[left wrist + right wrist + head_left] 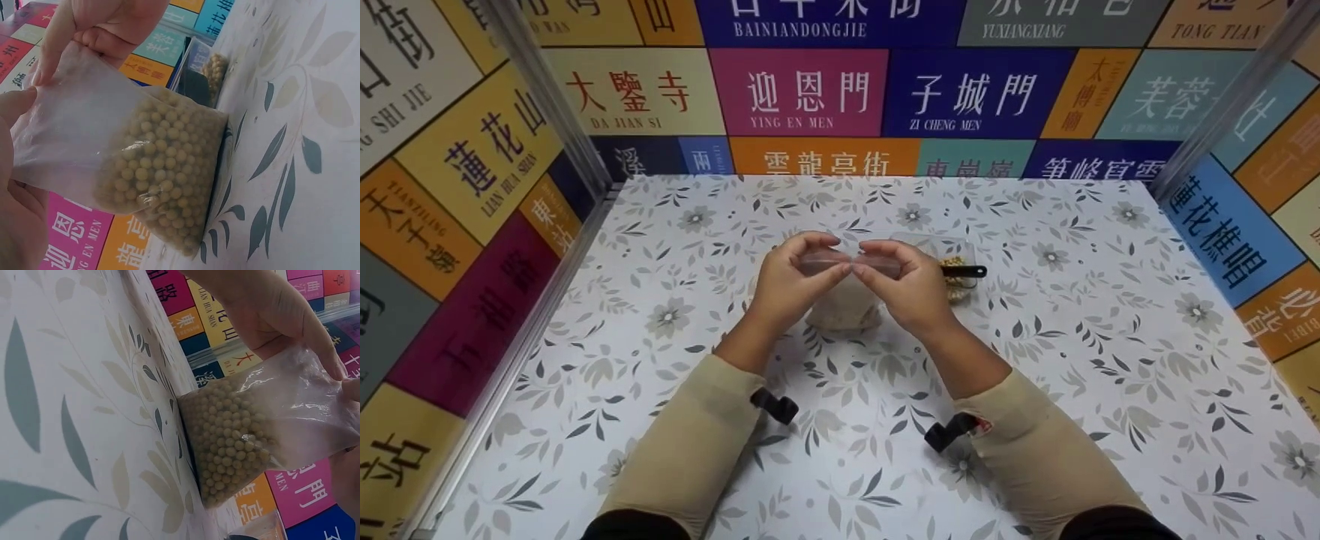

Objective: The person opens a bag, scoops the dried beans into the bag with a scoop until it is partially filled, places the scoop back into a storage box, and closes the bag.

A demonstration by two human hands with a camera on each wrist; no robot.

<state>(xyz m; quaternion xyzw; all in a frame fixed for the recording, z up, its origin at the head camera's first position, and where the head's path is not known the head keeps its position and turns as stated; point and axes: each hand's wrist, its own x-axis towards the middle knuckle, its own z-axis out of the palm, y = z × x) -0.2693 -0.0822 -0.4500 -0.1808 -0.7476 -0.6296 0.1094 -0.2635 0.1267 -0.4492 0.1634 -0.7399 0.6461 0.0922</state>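
Observation:
A clear plastic bag of soybeans [844, 309] stands upright on the table, its lower part filled with round tan beans [163, 149]. My left hand [789, 276] pinches the bag's top edge between thumb and fingers from the left. From the right, my right hand [913, 289] pinches the same edge, and the two thumb tips meet near the middle. Both wrist views show the see-through upper part of the bag [306, 399] pulled flat above the beans. Part of the bag is hidden behind the hands in the head view.
Behind my right hand is a clear plastic container [934, 240] with more soybeans [958, 289] in it. A black handle [969, 271] sticks out over its right side. The table wears a floral cover [840, 450]; sign-printed panels [802, 90] enclose it at the back and sides.

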